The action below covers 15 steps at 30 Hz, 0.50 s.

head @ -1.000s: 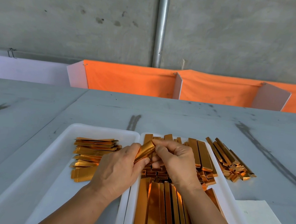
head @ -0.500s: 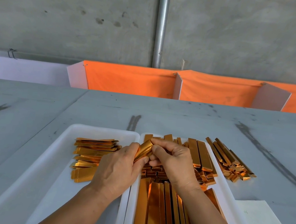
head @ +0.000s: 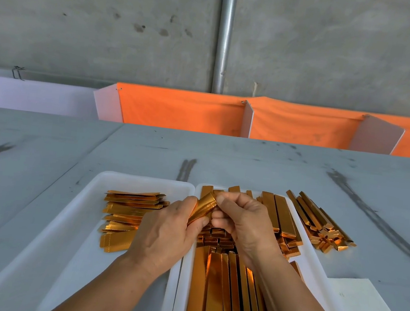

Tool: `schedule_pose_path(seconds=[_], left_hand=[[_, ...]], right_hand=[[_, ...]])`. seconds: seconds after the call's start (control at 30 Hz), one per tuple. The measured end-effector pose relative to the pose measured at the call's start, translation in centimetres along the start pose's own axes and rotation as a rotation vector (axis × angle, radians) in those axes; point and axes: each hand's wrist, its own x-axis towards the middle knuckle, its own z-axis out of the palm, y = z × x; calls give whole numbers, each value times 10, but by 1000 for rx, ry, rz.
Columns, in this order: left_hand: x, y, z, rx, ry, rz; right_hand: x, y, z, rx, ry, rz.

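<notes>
Head view: both your hands are on one gold box (head: 202, 209), held in the air above the seam where the two white trays meet. Your left hand (head: 165, 229) grips its lower end between thumb and fingers. Your right hand (head: 245, 223) pinches the upper end with curled fingers. The box tilts up and away from you; whether its top flap is tucked in cannot be told, since the fingers cover it.

Done so far, judging by how things lie:
- The right tray (head: 182, 292) is heaped with folded boxes (head: 222, 296), laid lengthwise in the near half and stacked more loosely in the far half.
- A loose pile of boxes (head: 318, 223) lies on the counter (head: 224, 157), just beside that tray's far right corner.

Left to do:
- The left tray (head: 68, 242) holds a modest stack of flat blanks (head: 129, 213), fanned out and unfolded.
- The box in hand looks mid-fold, not yet set down.

Judgement: well past halfway. Folded boxes clearly outnumber the flat blanks. A white sheet of paper (head: 360, 303) lies on the counter to the right of the right tray, untouched.
</notes>
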Motion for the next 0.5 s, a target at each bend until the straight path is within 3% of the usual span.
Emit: schedule_pose_path(seconds=[0.17,0.5], left_hand=[[0,0,0,23,-22,15],[-1,1,2,17,-9,-10]], right_hand=[[0,0,-1,-17,6,7],[-4,4,1,-247,29,-164]])
